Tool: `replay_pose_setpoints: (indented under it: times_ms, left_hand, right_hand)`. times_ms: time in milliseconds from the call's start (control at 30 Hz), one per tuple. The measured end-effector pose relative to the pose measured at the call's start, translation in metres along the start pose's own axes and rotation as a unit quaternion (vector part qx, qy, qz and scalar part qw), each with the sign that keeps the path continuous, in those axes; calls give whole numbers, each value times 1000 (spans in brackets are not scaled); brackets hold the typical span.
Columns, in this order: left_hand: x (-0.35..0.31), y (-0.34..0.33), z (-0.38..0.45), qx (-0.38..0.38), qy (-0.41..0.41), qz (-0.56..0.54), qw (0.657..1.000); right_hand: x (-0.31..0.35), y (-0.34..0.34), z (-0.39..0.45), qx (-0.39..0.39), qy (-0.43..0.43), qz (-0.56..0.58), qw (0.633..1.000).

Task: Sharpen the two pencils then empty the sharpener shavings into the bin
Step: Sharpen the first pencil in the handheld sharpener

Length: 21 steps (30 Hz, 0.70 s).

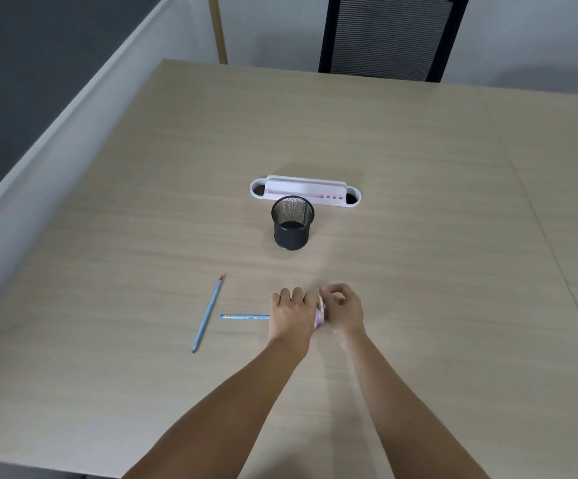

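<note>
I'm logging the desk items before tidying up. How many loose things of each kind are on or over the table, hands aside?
Blue pencils: 2, one lying free, one held in the left hand
Pink sharpener: 1, gripped between both hands
Black mesh cup: 1
Total: 4
The white oval cable port looks built into the table, so it is not counted.

Table (419,150) with pencil (208,314), bin (292,233)

Mesh cup (293,223) before tray (305,190); loose pencil (208,314) left of hands (315,314).
</note>
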State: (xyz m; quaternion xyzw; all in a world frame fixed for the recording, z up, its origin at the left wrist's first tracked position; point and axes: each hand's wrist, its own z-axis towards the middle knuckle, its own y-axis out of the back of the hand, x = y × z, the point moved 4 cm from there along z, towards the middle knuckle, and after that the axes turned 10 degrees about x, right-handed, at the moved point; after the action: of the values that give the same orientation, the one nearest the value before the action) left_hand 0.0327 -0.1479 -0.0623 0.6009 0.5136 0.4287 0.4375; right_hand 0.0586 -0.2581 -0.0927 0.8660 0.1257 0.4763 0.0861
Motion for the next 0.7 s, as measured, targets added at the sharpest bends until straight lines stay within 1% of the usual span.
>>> replay_pose_setpoints:
  times_ms: [33,167,267,333,467,500,567,633,700]
  left_hand:
    - [1,2,-1,6,5,-1,1000]
    - [0,6,-2,11,9,-2,1000]
    - [1,4,0,19,13,2,1000]
    - [1,3,1,20,9,0,1000]
    - [0,0,1,9,-7,-4,1000]
    - [0,-2,1,9,-8,-1,1000]
    - [0,2,1,4,-2,10,1000]
    - [0,4,0,-15,-5,5,1000]
    - [1,4,-1,-11,-3,10,1000]
  right_hand:
    - [-6,-2,1,-5,-11,-6,1000]
    - [-28,-11,-26,-42,-15,-125,991]
    - [-34,-12,-60,-54,19,-163,985]
    - [-23,-6,-74,-29,48,-154,986]
    - [7,6,-59,33,54,-59,996]
    - [12,7,-51,31,63,-44,997]
    - [20,6,-30,1,80,-54,995]
    - [17,3,-12,-23,56,-54,997]
    - [7,0,-3,-26,20,-44,998]
